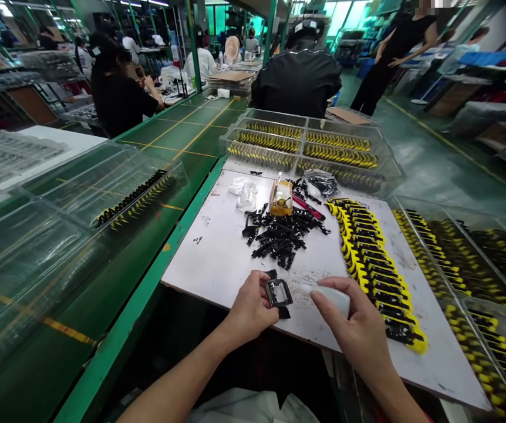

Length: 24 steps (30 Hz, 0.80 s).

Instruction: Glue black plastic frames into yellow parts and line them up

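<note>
My left hand [250,305] is closed round the edge of a small black plastic frame [284,297], which has a pale rectangular window in its middle. In my right hand [361,326] lies a whitish squeeze bottle [336,298], gripped between thumb and fingers. Its narrow tip points left at the frame, with a small gap between them. Beyond both hands a loose heap of small black plastic parts [282,235] covers the middle of the white board [209,252]. To the right of the heap, yellow-and-black parts [374,264] lie in a long, neat row.
Clear trays of yellow-and-black parts stand behind the board [301,144] and at its right [459,252]. Near the heap are a yellowish container [282,198] and crumpled white tissue [246,194]. Left is a green conveyor [182,126] with a partly filled tray [59,235]. Other people work further off.
</note>
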Each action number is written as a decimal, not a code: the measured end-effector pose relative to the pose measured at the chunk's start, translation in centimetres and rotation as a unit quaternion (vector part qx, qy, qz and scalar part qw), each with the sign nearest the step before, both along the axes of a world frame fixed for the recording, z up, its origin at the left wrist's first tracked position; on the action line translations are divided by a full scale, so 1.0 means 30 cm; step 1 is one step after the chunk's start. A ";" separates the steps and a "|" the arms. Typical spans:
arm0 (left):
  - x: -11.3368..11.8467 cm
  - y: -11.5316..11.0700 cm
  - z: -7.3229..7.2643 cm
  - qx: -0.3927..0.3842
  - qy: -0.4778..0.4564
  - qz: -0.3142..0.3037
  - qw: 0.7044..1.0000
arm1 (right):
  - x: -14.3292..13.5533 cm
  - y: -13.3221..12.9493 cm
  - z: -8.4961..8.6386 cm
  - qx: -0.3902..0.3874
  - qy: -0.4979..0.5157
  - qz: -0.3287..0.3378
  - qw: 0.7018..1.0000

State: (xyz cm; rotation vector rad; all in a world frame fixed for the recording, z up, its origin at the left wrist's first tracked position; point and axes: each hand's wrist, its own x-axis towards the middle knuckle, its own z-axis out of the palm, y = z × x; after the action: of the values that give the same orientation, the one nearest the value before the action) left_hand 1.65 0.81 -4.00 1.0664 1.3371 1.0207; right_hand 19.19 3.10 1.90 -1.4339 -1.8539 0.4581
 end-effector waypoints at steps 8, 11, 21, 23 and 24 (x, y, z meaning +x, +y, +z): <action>-0.013 -0.006 0.019 0.027 -0.002 -0.020 0.999 | -0.042 -0.017 -0.012 0.052 -0.031 0.042 0.997; -0.017 -0.007 0.025 0.024 -0.012 -0.025 0.999 | -0.053 -0.017 -0.016 0.053 -0.035 0.048 0.997; -0.021 -0.009 0.007 0.031 0.000 -0.026 0.999 | -0.067 -0.012 -0.027 0.044 -0.032 0.051 0.997; -0.022 -0.008 0.011 0.026 -0.004 -0.028 0.999 | -0.068 -0.011 -0.029 0.043 -0.032 0.052 0.997; -0.022 -0.008 0.013 0.025 -0.004 -0.028 0.999 | -0.069 -0.011 -0.030 0.043 -0.033 0.053 0.997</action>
State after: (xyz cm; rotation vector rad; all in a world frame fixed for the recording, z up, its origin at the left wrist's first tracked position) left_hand 0.99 0.57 -3.60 1.1291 1.2736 1.0203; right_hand 17.13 2.78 0.99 -1.3121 -1.9849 0.3821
